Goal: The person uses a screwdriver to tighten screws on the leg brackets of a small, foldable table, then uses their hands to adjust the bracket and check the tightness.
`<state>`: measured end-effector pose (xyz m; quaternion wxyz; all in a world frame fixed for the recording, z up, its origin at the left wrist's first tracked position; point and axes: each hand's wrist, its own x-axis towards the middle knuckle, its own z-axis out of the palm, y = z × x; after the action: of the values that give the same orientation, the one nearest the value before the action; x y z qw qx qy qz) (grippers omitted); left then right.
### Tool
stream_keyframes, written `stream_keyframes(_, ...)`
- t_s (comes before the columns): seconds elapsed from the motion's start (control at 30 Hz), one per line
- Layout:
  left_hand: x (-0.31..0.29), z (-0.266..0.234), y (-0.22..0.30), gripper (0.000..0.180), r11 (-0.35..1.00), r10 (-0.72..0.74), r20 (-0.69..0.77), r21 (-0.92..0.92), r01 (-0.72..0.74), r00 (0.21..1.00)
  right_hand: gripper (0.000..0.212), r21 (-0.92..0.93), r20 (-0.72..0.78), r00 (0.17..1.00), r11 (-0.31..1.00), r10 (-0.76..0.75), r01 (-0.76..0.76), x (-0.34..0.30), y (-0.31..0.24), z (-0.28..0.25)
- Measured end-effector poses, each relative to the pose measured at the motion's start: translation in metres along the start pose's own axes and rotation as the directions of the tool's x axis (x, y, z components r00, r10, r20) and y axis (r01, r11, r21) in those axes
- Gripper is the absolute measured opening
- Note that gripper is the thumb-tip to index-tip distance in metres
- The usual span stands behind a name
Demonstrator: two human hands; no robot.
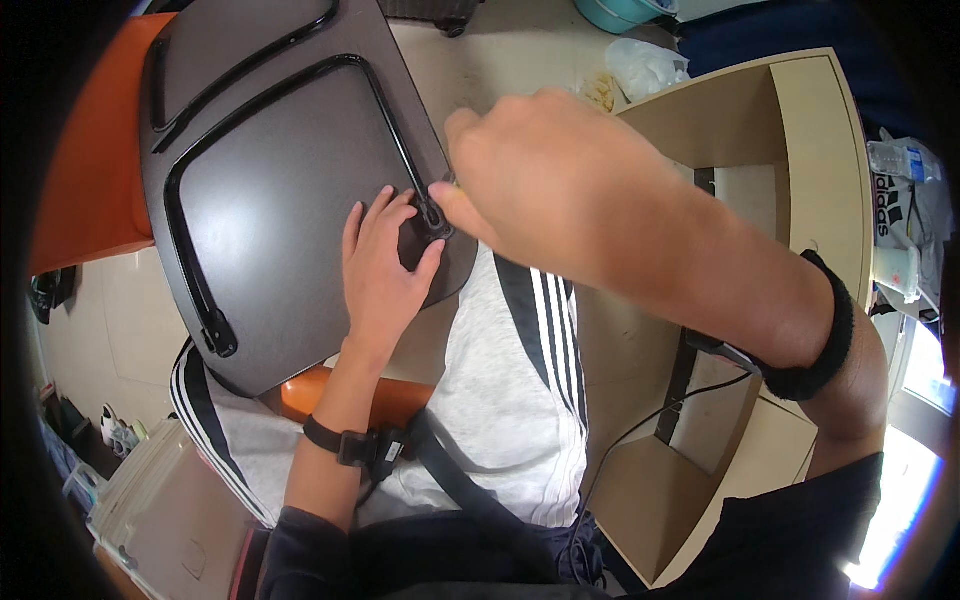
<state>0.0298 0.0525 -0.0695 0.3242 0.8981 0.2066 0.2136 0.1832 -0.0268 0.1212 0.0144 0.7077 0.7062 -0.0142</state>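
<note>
A dark brown folding table (270,230) lies with its underside up, its near edge over my legs. Two bent black tube legs are folded against it. The nearer table leg (393,130) ends in a black hinge bracket (434,222) by the board's right edge. Around that bracket rests my left hand (385,260), fingers spread on the board and thumb beside the bracket. My right hand (550,170) is closed just above and right of the bracket. A small greyish bit shows by its curled fingers, but what it grips is mostly hidden.
An orange seat (95,140) stands under the board's left side. To the right is a beige open cabinet frame (830,150), with a black cable (640,425) beside it. A white plastic bag (645,68) and a teal basin (620,12) sit beyond. A clear storage box (170,510) is at lower left.
</note>
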Motion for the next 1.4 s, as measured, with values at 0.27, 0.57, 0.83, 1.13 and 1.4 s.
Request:
stream_keyframes(0.27, 0.000, -0.006, -0.002, 0.040, 0.998, 0.026, -0.048, -0.055, -0.029, 0.999, 0.011, -0.224, 0.093, 0.939, 0.912, -0.331, 0.344, 0.015, 0.011, -0.024)
stream_keyframes(0.57, -0.004, -0.006, -0.006, 0.040, 0.997, 0.017, -0.065, -0.080, -0.022, 0.998, 0.015, -0.089, 0.454, 0.888, 0.988, -0.070, 0.123, 0.034, 0.001, -0.019)
stream_keyframes(0.83, -0.001, -0.012, -0.005, 0.039, 0.996, 0.008, -0.085, -0.086, -0.015, 0.996, 0.032, 0.045, 0.560, 0.744, 0.884, 0.364, -0.466, 0.032, -0.003, -0.025)
stream_keyframes(1.13, -0.001, -0.018, -0.006, 0.040, 0.983, -0.044, -0.072, -0.179, 0.030, 0.996, 0.013, -0.327, 0.601, 0.733, 0.739, -0.319, 0.589, 0.043, 0.006, -0.016)
stream_keyframes(1.4, -0.005, -0.015, -0.013, 0.035, 0.979, -0.017, -0.080, -0.202, 0.001, 0.997, 0.024, -0.139, 0.885, -0.070, 0.118, 0.461, -0.983, 0.075, 0.000, -0.025)
